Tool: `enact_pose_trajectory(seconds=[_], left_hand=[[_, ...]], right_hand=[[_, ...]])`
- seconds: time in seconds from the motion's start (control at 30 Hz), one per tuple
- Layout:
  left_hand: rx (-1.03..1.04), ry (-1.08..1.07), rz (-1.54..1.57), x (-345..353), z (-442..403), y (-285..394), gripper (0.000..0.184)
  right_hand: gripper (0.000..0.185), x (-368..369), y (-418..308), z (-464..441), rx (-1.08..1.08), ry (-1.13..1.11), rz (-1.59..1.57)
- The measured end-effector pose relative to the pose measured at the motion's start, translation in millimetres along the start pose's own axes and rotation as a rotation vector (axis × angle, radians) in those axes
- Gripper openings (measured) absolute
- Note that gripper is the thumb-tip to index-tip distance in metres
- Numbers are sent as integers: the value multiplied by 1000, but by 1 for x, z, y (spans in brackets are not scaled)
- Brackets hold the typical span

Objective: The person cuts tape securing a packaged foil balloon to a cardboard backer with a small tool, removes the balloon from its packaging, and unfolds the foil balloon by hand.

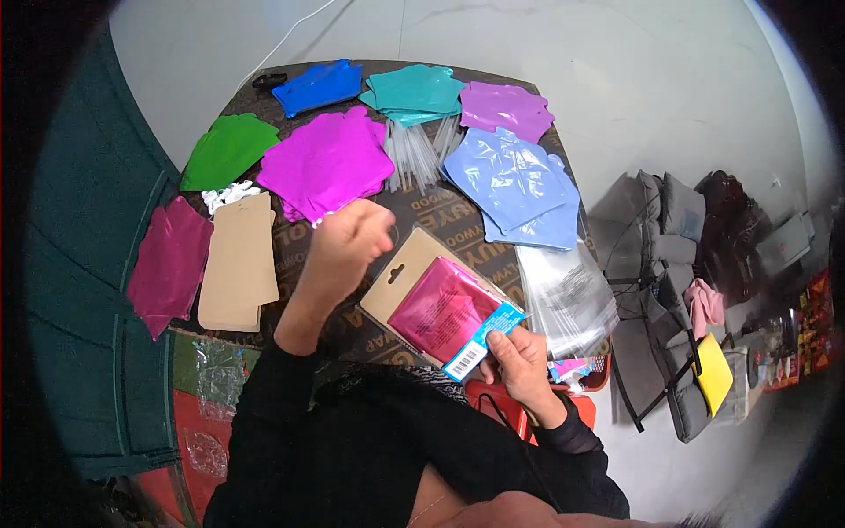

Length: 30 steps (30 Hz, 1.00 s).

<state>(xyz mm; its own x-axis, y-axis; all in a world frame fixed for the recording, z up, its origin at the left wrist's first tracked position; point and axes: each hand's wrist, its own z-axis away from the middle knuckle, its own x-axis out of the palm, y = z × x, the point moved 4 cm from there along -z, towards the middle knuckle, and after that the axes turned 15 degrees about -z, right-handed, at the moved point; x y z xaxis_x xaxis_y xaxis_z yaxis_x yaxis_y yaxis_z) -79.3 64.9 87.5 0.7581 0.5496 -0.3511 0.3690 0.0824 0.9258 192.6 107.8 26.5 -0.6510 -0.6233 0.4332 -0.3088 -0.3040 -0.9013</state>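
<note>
Your right hand is pinching the blue-labelled end of the pink packet over the surface. Left of the packet, your left hand is showing curled; I cannot tell whether it is holding anything. Beyond the packet, pale-blue sheets are lying.

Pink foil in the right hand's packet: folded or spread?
Folded: the pink foil forms a compact block, smaller than the tan card behind it.
</note>
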Motion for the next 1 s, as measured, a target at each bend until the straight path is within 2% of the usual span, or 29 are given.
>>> enact_pose_trajectory(seconds=[0.17,0.3,0.47,0.77,1.0], left_hand=[[52,-116,81,21,4,1,16],[104,45,60,20,3,-7,15],[65,111,29,17,2,-10,14],[141,161,-114,16,9,7,14],[208,196,-204,16,11,13,15]], right_hand=[[23,7,1,1,55,-7,35],[24,13,0,0,118,26,-156],[20,21,-5,-6,75,22,-196],[12,21,-2,-10,36,45,-62],[13,23,0,-10,13,64,-26]])
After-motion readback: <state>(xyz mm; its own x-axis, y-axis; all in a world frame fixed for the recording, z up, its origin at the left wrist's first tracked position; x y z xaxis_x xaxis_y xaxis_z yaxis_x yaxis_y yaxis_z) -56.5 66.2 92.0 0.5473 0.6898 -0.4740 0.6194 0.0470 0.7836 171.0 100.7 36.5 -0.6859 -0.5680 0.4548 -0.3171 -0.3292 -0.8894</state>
